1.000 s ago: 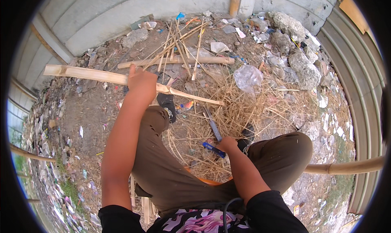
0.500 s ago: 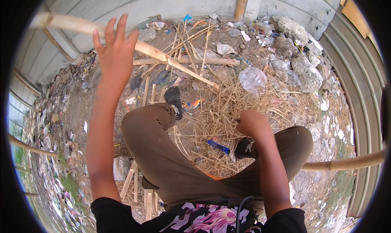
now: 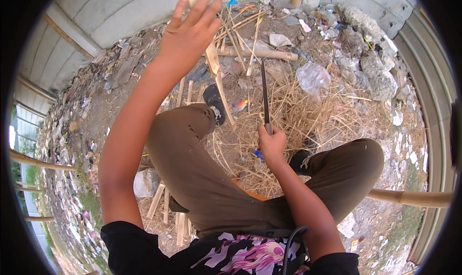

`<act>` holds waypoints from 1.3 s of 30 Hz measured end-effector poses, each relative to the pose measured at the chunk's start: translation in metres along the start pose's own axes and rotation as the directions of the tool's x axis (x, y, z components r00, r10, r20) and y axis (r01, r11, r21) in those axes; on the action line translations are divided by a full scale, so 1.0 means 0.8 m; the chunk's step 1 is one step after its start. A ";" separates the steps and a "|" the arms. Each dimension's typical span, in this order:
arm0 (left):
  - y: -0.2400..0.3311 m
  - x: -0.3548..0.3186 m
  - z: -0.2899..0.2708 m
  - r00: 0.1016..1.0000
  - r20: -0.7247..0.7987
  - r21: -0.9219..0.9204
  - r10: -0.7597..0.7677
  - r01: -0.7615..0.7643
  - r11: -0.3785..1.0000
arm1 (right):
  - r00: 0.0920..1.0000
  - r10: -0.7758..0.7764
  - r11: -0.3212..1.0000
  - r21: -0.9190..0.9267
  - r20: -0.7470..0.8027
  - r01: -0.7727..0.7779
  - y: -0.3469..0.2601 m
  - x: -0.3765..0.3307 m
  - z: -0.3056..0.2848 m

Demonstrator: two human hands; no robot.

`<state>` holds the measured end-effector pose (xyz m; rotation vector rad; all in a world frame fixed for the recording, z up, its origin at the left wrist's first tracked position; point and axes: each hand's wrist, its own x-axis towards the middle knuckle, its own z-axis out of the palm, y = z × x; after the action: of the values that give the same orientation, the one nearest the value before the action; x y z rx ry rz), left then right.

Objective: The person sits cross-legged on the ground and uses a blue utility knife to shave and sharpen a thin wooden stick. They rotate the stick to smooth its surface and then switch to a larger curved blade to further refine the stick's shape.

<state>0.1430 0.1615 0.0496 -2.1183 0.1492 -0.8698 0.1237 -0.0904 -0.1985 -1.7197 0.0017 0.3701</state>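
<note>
My left hand (image 3: 192, 30) is raised at the far side, its fingers curled over a split bamboo piece (image 3: 211, 58). That bamboo slants down toward me, with its narrow split end (image 3: 227, 104) near my left shoe (image 3: 212, 102). Closer in, my right hand (image 3: 272, 143) is closed round the handle of a long knife. The dark, narrow blade (image 3: 265, 90) points away from me, apart from the bamboo. Just left of my right hand, a blue utility knife (image 3: 259, 154) lies partly hidden on the shavings.
Bamboo shavings (image 3: 308, 116) cover the ground between my legs. Beyond them, thin bamboo strips (image 3: 255, 42) lie across a bamboo pole (image 3: 276, 55). Concrete rubble (image 3: 378, 75) and a clear plastic piece (image 3: 313, 78) lie to the right. Cut bamboo slats (image 3: 180, 227) rest beside my left thigh.
The bamboo has swung from slanting leftward to pointing nearly straight away from me as my left hand moved right. My right hand moved left, and its knife blade now shows clearly.
</note>
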 end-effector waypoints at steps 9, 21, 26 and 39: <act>-0.026 -0.067 -0.132 0.938 -0.188 -0.540 -0.292 0.150 0.828 | 0.945 0.191 0.880 -0.474 0.264 -0.045 0.084 -0.043 0.007; 0.005 -0.085 -0.127 0.598 0.411 -0.774 -0.688 -0.169 -0.610 | 0.906 0.241 0.805 -0.594 0.348 0.014 0.115 -0.027 0.007; -0.006 0.024 -0.097 0.609 0.411 -0.796 -0.678 -0.122 -0.592 | 0.926 0.263 0.850 -0.519 0.271 -0.089 0.031 0.047 0.007; 0.044 0.127 0.122 0.414 0.511 -0.823 -0.753 -0.016 -0.567 | 0.960 0.282 0.958 -0.065 0.010 -0.280 0.237 0.143 0.050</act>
<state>0.2877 0.1627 0.0364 -3.4216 -0.0818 -3.0034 0.1828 -0.0637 -0.4139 -1.7816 0.2249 0.6026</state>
